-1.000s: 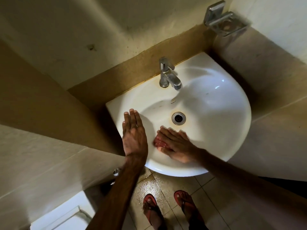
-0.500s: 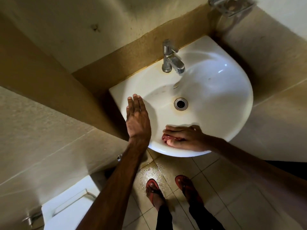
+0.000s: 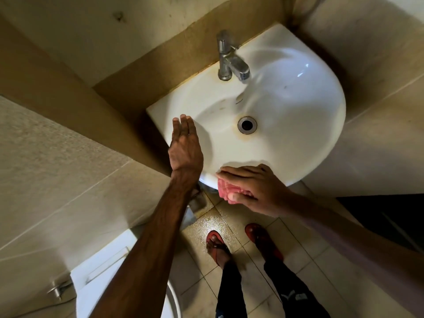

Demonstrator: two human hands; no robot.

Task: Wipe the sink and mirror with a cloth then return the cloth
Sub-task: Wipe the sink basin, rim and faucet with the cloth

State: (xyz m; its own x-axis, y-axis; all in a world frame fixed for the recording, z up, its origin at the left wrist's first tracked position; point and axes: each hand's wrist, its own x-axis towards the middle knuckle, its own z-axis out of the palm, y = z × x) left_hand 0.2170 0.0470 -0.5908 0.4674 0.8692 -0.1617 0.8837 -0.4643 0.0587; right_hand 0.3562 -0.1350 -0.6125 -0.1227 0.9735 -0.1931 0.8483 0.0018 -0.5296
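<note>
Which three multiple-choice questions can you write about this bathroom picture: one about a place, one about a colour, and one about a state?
1. Where on the white ceramic sink does the right hand hold the small crumpled cloth?
A. beside the tap
B. over the drain
C. on the near front rim

2. What colour is the cloth?
A. blue
B. pink-red
C. green

3. In what state is the left hand?
A. flat, with straight fingers, at the sink's left rim
B. gripping the tap
C. closed in a fist around a second cloth

Answers:
1 C: the cloth lies under the fingers at the rim nearest the person.
2 B: pink-red fabric shows between the fingers and thumb.
3 A: the fingers are extended together and hold nothing.
</note>
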